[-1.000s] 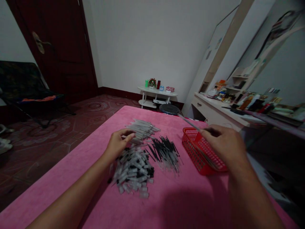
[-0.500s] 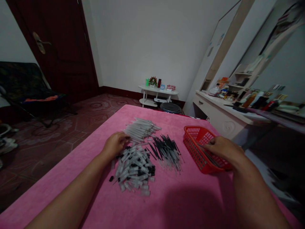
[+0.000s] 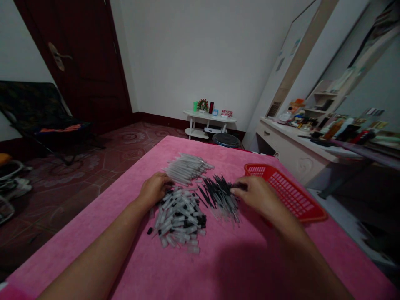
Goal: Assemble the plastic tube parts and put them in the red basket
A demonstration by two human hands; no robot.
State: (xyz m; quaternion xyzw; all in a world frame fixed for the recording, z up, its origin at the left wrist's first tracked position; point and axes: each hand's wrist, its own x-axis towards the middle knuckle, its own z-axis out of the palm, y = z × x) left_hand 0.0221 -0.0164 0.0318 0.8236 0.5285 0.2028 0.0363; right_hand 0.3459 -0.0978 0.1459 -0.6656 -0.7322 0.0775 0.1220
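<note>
My left hand rests at the left between two piles, its fingers bent down; what they hold, if anything, is hidden. Just beyond it lies a stack of whitish translucent pen barrels. Nearer to me is a heap of clear pen caps mixed with small black pieces. My right hand reaches the right edge of a pile of thin, black-ended pen refills. Its thumb and fingers are slightly apart there, with nothing seen clearly between them. Behind that hand stands a red plastic basket, partly covered by the forearm.
Everything lies on a pink cloth-covered table. To the right stands a white dresser crowded with bottles. A folding chair is at the left near the dark red door. A small white stand is by the far wall.
My right hand has come out of the red basket and moved left to the refills. The basket now sits turned or tilted differently. My left hand has hardly moved.
</note>
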